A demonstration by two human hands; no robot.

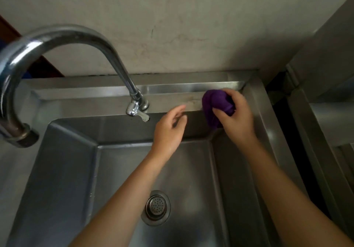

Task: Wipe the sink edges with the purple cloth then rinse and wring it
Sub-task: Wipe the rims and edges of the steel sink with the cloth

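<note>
My right hand (236, 115) grips a bunched purple cloth (214, 104) against the back edge of the steel sink (107, 103), near the back right corner. A tail of the cloth hangs down over the inner wall. My left hand (169, 126) hovers just left of the cloth with relaxed fingers and holds nothing. Both forearms reach across the basin from the bottom of the view.
A curved chrome faucet (63, 35) arches from the left, its spout (138, 110) ending over the back wall; no water runs. A round drain strainer (156, 207) sits in the basin floor. A concrete wall (191, 32) rises behind. Another steel unit (323, 116) stands at right.
</note>
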